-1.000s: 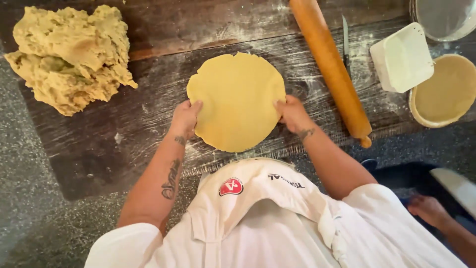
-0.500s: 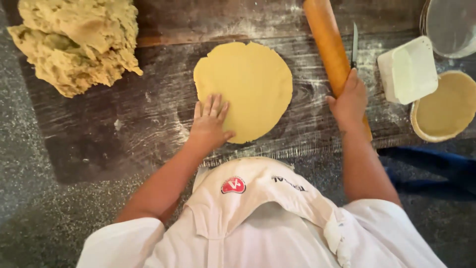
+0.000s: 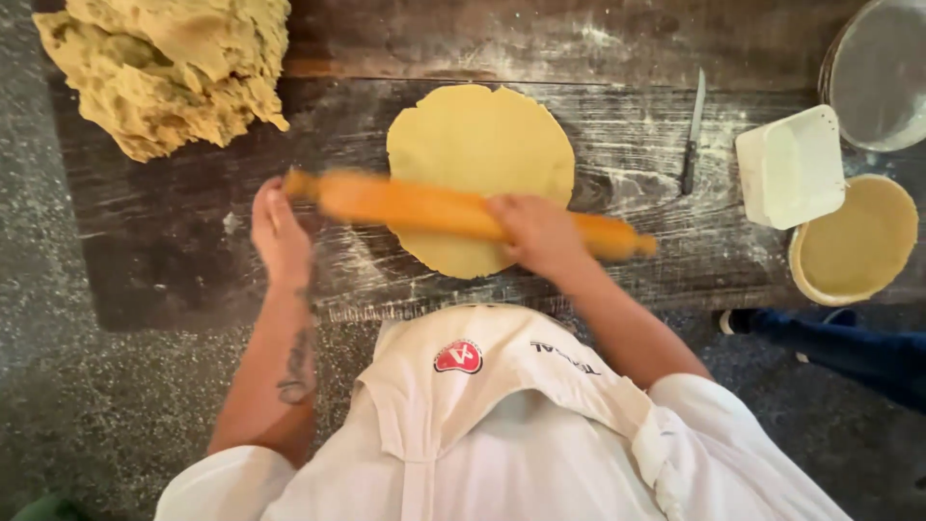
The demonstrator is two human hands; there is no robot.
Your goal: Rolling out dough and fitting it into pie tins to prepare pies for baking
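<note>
A flat round disc of yellow dough [image 3: 479,145] lies on the floured dark wooden board [image 3: 174,260]. Across its near half lies a wooden rolling pin [image 3: 415,206], blurred with motion. My right hand [image 3: 540,232] grips the pin over its right part. My left hand [image 3: 278,232] is at the pin's left end, fingers stretched out flat beside it; whether it grips the handle cannot be told.
A big lump of rough dough [image 3: 169,68] sits at the board's far left. A knife [image 3: 693,145] lies right of the disc. Further right are a white square tub [image 3: 791,166], a dough-lined round tin [image 3: 857,241] and a metal bowl [image 3: 883,72].
My right hand took the rolling pin from the right side of the board and brought it across the dough disc. My left hand moved left from the disc's edge to the pin's end.
</note>
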